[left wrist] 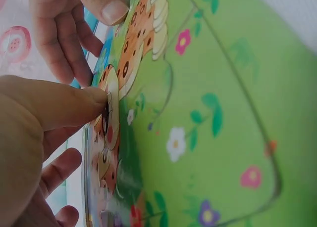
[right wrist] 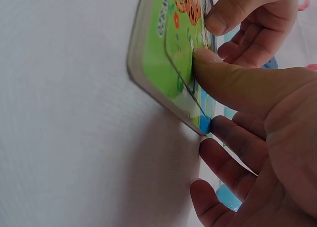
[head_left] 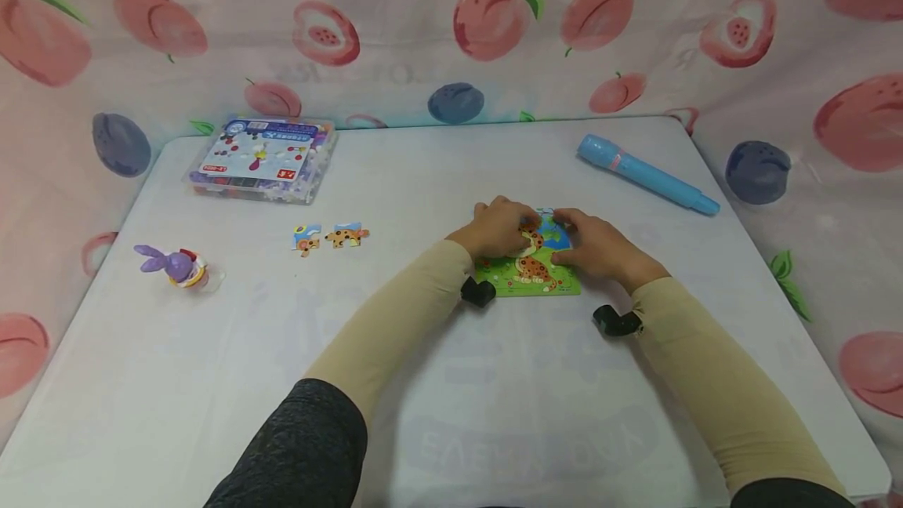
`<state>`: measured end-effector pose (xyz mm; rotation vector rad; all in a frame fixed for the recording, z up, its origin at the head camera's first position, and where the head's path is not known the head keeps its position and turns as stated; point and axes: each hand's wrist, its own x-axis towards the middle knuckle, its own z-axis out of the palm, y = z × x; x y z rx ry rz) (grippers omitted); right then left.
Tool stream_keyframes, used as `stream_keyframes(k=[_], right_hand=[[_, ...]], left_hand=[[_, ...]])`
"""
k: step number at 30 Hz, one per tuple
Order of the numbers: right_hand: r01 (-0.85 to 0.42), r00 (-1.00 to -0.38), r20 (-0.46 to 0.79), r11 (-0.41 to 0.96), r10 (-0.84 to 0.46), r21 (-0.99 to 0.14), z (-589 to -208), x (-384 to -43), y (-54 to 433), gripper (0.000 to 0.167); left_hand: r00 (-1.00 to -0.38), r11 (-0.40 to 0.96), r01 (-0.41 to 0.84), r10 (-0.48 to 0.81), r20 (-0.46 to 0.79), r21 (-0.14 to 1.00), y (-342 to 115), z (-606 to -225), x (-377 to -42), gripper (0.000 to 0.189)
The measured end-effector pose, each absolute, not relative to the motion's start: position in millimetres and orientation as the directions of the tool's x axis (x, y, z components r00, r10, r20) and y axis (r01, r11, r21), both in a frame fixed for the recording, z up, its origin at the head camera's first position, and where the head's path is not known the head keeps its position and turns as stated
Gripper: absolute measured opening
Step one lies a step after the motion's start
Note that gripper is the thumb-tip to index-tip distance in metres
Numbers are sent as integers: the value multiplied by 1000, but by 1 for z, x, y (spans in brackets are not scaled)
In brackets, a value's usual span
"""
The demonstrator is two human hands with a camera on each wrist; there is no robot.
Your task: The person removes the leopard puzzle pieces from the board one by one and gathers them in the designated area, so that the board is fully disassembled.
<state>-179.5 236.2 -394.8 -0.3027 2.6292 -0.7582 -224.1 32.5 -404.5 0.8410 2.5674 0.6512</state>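
Observation:
A green and blue jigsaw puzzle board [head_left: 494, 281] with spotted animals lies on the white table. My left hand [head_left: 499, 227] is over its upper left part. In the left wrist view the thumb and index finger of that hand pinch a spotted puzzle piece [left wrist: 113, 113] at the picture. From the right, my right hand [head_left: 600, 245] grips the board, its thumb [right wrist: 205, 56] on the printed face and its fingers at the edge. Two loose puzzle pieces, one with a sunflower [head_left: 306, 240] and one with a spotted body [head_left: 346, 235], lie left of the board.
A clear plastic case [head_left: 264, 159] with a printed label stands at the back left. Nearer on the left is a purple rabbit-eared toy [head_left: 183, 266]. A light blue capped pen [head_left: 645, 173] lies at the back right. Fruit-print cloth [head_left: 395, 30] hangs behind the white table [head_left: 508, 429].

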Motion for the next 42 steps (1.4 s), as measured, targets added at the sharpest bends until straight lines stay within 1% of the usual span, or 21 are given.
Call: stream_keyframes(k=[5,17,22,27,31,37,42], right_hand=[[-96,-902,-305,829,-307,-551,-395,-180,237,78],[-62,-899,-328,827,-289,-558,-396,-181,237,82],[-27,-897,-354,833,-265,-553,-396,-182,236,87],[-20,-896,-360,833,-261,-554,-395,-182,236,88],[-38,-896,-349,831,-274,-555,-395,-182,237,86],[-114,-898,-298,825,-324,-554,-395,-182,237,76],[-144,-895,-274,810,-352,-568,-393,-180,236,73]], left_hand=[[-747,711,462,634,-200,530,35,-404,-222,42],[-774,725,416,599,-205,548,40,-407,-220,40],[-782,715,407,594,-187,569,41,-409,-219,39],[-786,709,409,593,-173,574,41,-410,-219,38],[-785,712,415,595,-173,567,42,-410,-218,36],[-795,711,412,586,-157,570,42,-410,-218,37],[-819,729,383,552,-156,568,40,-410,-218,45]])
